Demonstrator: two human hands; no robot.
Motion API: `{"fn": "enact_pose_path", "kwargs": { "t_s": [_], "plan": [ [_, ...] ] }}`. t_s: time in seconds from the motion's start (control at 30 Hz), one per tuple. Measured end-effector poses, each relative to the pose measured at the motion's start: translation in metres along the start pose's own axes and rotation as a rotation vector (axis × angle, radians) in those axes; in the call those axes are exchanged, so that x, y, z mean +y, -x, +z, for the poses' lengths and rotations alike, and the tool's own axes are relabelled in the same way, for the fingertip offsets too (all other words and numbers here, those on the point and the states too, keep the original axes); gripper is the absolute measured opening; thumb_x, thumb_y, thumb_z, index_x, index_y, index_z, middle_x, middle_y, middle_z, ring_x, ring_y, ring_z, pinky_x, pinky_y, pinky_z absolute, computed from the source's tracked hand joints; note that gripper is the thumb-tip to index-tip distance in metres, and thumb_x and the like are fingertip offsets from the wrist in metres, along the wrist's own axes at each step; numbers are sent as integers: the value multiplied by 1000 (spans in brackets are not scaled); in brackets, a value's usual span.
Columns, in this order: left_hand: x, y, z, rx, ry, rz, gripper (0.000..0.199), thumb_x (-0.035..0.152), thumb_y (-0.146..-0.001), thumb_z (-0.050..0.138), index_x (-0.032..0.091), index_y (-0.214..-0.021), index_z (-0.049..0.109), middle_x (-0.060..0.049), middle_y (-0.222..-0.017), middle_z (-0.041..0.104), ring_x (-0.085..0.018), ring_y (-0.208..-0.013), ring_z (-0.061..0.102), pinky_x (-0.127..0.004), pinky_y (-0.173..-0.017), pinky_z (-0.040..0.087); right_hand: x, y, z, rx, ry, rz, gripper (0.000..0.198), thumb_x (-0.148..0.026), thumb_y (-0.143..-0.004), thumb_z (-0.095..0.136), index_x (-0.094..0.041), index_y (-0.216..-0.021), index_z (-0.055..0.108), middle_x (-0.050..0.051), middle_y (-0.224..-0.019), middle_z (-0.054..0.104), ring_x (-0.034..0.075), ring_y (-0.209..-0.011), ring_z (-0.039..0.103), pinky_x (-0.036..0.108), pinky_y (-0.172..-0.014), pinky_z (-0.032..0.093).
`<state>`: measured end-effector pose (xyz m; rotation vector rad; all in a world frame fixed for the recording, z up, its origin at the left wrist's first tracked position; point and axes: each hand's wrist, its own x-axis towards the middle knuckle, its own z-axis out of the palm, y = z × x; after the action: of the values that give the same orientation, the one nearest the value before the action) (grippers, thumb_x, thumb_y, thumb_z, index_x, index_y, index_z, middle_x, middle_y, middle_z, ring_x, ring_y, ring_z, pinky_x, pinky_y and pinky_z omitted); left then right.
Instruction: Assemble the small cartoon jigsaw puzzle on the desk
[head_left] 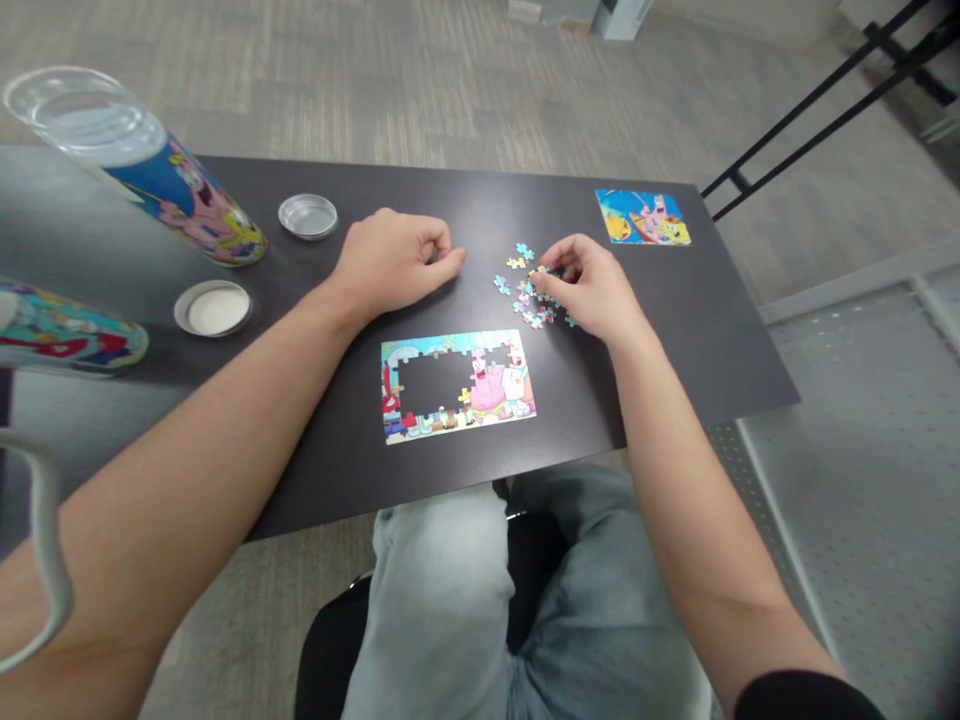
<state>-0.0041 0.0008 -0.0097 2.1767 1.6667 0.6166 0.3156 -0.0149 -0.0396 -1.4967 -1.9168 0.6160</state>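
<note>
A partly assembled jigsaw puzzle (499,390) lies near the table's front edge, its border and right side joined and a dark gap in its left middle. Beyond it to the right is a small pile of loose puzzle pieces (535,318). My right hand (589,285) is over that pile, with thumb and fingers pinched on a yellowish puzzle piece (538,274). My left hand (397,260) rests on the table left of the pile, fingers loosely curled and nothing visible in them. A finished picture card (645,217) lies at the far right.
On the left stand a clear-topped cartoon tube (191,195) and a second printed tube (75,330). Two round lids, one clear (308,216) and one with a white inside (217,310), lie nearby. A white cable (49,540) hangs at lower left. Black rails (810,105) stand beyond the right edge.
</note>
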Motion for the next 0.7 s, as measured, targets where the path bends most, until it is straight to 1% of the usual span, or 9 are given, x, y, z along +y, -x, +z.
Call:
{"fn": "enact_pose_path", "kwargs": {
  "t_s": [0.1,0.2,0.27,0.37,0.43,0.47,0.53,0.6,0.7],
  "plan": [
    [2,1,-1,-1,23,-6,29,52,-96,83,32,-80,69,-4,-71,66,-37,-99,77,-50,-97,58,-9,1,-3,15,-81,27,22,-24,-102,97,-30,-113,79,5,-116,87,28,-109,78,46,-105,65],
    [2,1,-1,-3,23,-3,28,53,-97,83,32,-82,71,-5,-73,67,-38,-103,79,-50,-95,57,-31,10,-10,-72,-232,-26,12,-31,-107,94,-31,-111,82,5,-112,90,28,-104,81,45,-101,67],
    [2,1,0,-2,14,-7,28,54,-98,83,32,-84,72,-5,-75,69,-38,-105,80,-50,-93,56,-50,21,-14,-222,-319,-76,13,-38,-107,97,-31,-110,86,4,-108,91,28,-100,81,45,-97,67],
    [4,1,0,-8,26,-15,29,55,-99,84,33,-84,72,-5,-76,72,-39,-108,81,-51,-90,55,-78,37,-15,-486,-364,-92,22,-46,-105,104,-31,-111,90,3,-102,91,29,-98,83,43,-92,66],
    [6,2,-1,-16,30,-16,29,55,-101,83,33,-85,73,-5,-77,73,-39,-109,80,-50,-90,54,-90,44,-12,-601,-367,-98,26,-50,-103,107,-30,-109,91,4,-101,92,28,-95,82,41,-87,64],
    [7,3,-2,-19,22,-14,29,55,-103,82,33,-86,73,-5,-78,73,-38,-108,79,-50,-90,53,-94,45,-10,-635,-359,-98,27,-51,-103,107,-29,-108,92,4,-100,92,27,-92,81,40,-84,62],
    [10,5,-3,-24,-8,-6,30,55,-107,77,32,-88,73,-3,-81,74,-33,-104,74,-48,-91,49,-97,47,-7,-661,-336,-102,27,-52,-104,106,-29,-106,93,4,-96,90,25,-85,76,39,-78,57],
    [14,6,-5,-34,-35,-1,30,55,-110,72,32,-90,73,-1,-82,73,-29,-102,69,-45,-92,46,-97,46,-5,-657,-312,-112,24,-50,-106,105,-29,-105,94,2,-89,86,23,-80,71,38,-74,52],
    [17,7,-7,-53,-55,-10,29,54,-112,72,33,-92,72,2,-80,73,-27,-102,64,-44,-91,46,-97,45,-4,-660,-274,-122,22,-49,-107,104,-28,-106,96,0,-80,79,22,-76,66,38,-72,47]
  ]
}}
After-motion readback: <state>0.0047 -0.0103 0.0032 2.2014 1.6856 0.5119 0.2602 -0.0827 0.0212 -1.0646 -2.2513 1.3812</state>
